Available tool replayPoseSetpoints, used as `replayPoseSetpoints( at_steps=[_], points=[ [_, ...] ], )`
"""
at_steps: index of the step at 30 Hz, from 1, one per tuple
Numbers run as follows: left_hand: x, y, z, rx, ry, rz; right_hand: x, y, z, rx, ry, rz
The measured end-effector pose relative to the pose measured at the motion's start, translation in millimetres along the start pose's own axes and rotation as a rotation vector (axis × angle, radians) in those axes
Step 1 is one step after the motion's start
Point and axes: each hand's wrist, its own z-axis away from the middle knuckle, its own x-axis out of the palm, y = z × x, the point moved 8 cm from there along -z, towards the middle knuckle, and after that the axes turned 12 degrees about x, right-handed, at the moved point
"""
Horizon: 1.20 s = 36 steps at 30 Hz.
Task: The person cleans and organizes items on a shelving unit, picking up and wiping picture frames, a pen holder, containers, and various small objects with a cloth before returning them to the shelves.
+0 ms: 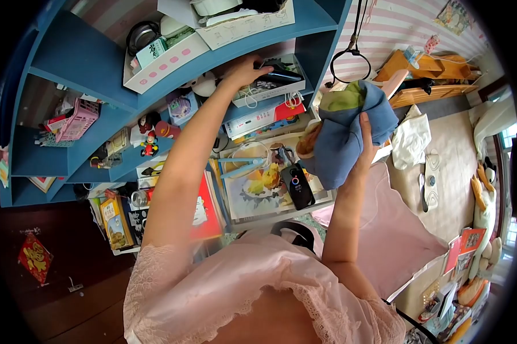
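Note:
My left hand (pixel 246 73) reaches into a white box (pixel 270 93) on the blue shelf. Its fingers are closed on a dark, shiny, long object (pixel 284 73) lying in the box; part of the grip is hidden. A white cable (pixel 247 97) hangs over the box's front. In my right hand (pixel 366 146) is a bunched blue cloth (pixel 341 135), held up at the right of the shelf. Green cloth (pixel 344 100) shows at its top. Below and left of the cloth, a black phone-like device (pixel 297 186) with a lit display lies on a picture sheet (pixel 258 192).
Above are two white boxes (pixel 175 63) (pixel 247 28) full of items. Pens or a light-blue stand (pixel 244 167), books (pixel 204 212) and small figures (pixel 149 144) sit around the desk. A black ring (pixel 350 66) hangs at the shelf's right. Pink cloth (pixel 399 221) covers a surface at right.

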Motion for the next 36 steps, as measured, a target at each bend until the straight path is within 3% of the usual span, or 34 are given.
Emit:
replayPoseSetpoints(
  at_steps=[3, 5, 6, 7, 9, 14, 16, 17, 19, 23, 25, 26, 28, 29, 31, 33, 36],
  points=[
    [4, -14, -15, -0.034, 0.055, 0.048, 2, 1, 1, -0.005, 0.01, 0.021],
    [-6, -24, -23, 0.113, 0.313, 0.588, 1, -4, 6, -0.018, 0.047, 0.03],
    [-18, -34, -25, 0.042, 0.445, 0.558, -1, -5, 6, -0.02, 0.049, 0.029],
    [-18, -38, -25, 0.044, 0.443, 0.556, -3, -6, 6, -0.011, 0.043, 0.018],
    [-11, -53, -18, -0.18, 0.525, 1.201, -5, -5, 6, -0.003, 0.038, 0.001],
    [-20, -38, -4, -0.272, 0.423, 1.52, 3, 2, 8, -0.022, 0.009, 0.014],
    [-47, -17, 6, -0.072, 0.552, 1.765, 10, 4, 12, -0.012, -0.004, 0.023],
    [-51, -20, 9, -0.073, 0.555, 1.762, 12, 5, 13, -0.002, -0.014, 0.034],
    [-78, -28, 14, 0.229, 0.635, 1.857, 11, 9, 12, 0.012, -0.016, 0.027],
    [-79, -49, 29, 0.25, 0.716, 1.854, 11, 10, 11, 0.019, -0.005, 0.003],
    [-57, -88, 45, -0.175, 0.817, 1.189, 12, 11, 10, 0.016, -0.007, -0.001],
    [-46, -97, 48, -0.176, 0.818, 1.188, 12, 12, 10, 0.012, -0.008, -0.005],
    [-34, -75, 45, -0.049, 0.331, 0.139, 14, 16, 9, 0.027, -0.03, 0.003],
    [-31, -43, 63, 0.159, 0.375, -0.202, 16, 19, 9, 0.04, -0.05, 0.01],
    [-12, -20, 66, 0.066, 0.147, -0.19, 17, 22, 8, 0.058, -0.051, 0.024],
    [4, 3, 83, 0.164, 0.133, -0.279, 16, 24, 7, 0.073, -0.047, 0.038],
    [15, 10, 91, 0.15, 0.22, -0.258, 14, 25, 5, 0.055, -0.037, 0.05]
  ],
)
